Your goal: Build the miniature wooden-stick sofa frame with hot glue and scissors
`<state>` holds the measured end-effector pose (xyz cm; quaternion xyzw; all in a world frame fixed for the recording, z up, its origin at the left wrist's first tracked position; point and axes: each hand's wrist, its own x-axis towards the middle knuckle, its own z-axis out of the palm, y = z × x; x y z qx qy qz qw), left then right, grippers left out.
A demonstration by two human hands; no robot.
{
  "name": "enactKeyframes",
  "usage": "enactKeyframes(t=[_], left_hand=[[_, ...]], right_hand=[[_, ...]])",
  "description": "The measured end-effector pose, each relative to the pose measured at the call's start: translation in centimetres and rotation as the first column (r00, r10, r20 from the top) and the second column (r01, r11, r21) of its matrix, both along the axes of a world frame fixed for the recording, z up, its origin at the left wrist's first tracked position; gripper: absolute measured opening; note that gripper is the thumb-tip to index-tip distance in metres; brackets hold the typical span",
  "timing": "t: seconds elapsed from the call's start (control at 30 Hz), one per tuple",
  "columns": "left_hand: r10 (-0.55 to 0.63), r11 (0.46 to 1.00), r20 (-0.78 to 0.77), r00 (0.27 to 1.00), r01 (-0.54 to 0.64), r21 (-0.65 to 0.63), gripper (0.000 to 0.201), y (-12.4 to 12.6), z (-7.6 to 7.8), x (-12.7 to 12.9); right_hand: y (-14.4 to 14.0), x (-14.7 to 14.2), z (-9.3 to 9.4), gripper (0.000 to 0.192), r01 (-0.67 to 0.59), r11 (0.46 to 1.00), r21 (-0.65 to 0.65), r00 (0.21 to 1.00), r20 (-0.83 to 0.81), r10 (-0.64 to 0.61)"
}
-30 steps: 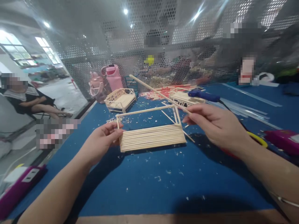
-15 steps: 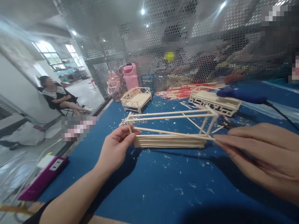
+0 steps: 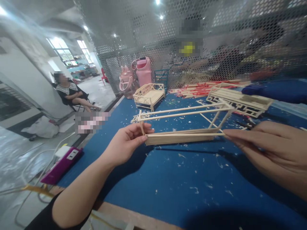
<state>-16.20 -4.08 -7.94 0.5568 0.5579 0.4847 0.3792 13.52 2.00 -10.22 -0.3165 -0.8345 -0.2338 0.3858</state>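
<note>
A small wooden stick frame [image 3: 182,138] with a slatted base and thin rails above stands just over the blue tabletop. My left hand [image 3: 128,139] grips its left end, thumb in front and fingers behind the corner post. Between the fingertips of my right hand [image 3: 266,147] is the right end of a thin wooden stick [image 3: 203,134]. The stick lies along the front edge of the slatted base, its left end close to my left thumb. Behind stand a miniature wooden daybed [image 3: 151,95] and another slatted wooden piece [image 3: 240,99].
Red-wrapped sticks [image 3: 199,88], a pink bottle holder [image 3: 144,72] and a blue-handled tool [image 3: 275,91] lie toward the mesh partition [image 3: 163,35]. Shavings litter the blue mat [image 3: 168,182]. A purple power strip [image 3: 62,164] sits at left; a person [image 3: 72,92] sits beyond.
The stick has gone from slanting across the frame to lying along its front lower edge. Its left end has come down by my left thumb. The camera view has shifted somewhat.
</note>
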Motion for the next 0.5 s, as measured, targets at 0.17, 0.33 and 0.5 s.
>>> enactKeyframes(t=[0.17, 0.33, 0.5], left_hand=[[-0.002, 1.0, 0.006, 1.0, 0.002, 0.001, 0.029, 0.1, -0.2, -0.2], [-0.003, 1.0, 0.027, 1.0, 0.003, 0.005, 0.027, 0.2, -0.3, -0.1], [-0.019, 1.0, 0.046, 0.999, 0.018, 0.017, 0.029, 0.2, -0.4, -0.1]], right_hand=[[0.1, -1.0, 0.6, 0.032, -0.051, 0.998, 0.02, 0.999, -0.018, 0.051], [0.9, -1.4, 0.5, 0.031, -0.095, 0.995, 0.034, 0.995, 0.009, 0.095], [1.1, -1.7, 0.4, 0.032, -0.107, 0.994, 0.035, 0.994, 0.004, 0.107]])
